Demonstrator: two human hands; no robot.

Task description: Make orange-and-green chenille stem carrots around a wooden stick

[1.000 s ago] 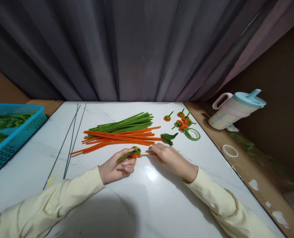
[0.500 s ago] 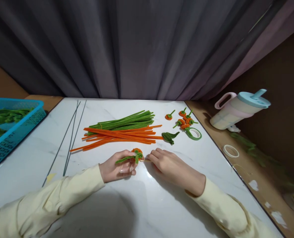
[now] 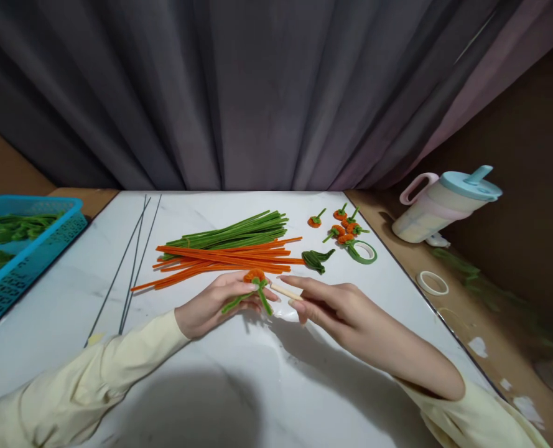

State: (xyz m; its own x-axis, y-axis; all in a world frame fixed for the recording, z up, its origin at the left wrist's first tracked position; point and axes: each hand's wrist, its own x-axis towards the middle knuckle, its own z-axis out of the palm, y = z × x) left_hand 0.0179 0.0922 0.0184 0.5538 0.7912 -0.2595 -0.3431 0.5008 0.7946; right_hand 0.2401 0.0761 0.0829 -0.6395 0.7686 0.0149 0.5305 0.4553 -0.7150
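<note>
The orange coil with green stem (image 3: 254, 283) sits pinched in your left hand (image 3: 213, 305), just above the marble table (image 3: 276, 379). Your right hand (image 3: 339, 308) grips the wooden stick (image 3: 285, 291) seated in it. Winding appears underway; next, steady the coil while turning.

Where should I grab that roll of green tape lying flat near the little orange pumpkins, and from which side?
Take the roll of green tape from above, one finger inside its open centre and the thumb on the outer rim. It lies flat, so the sides sit low on the white marble table. Come at its near-right edge: the small orange pipe-cleaner pumpkins crowd its far-left side.
</note>
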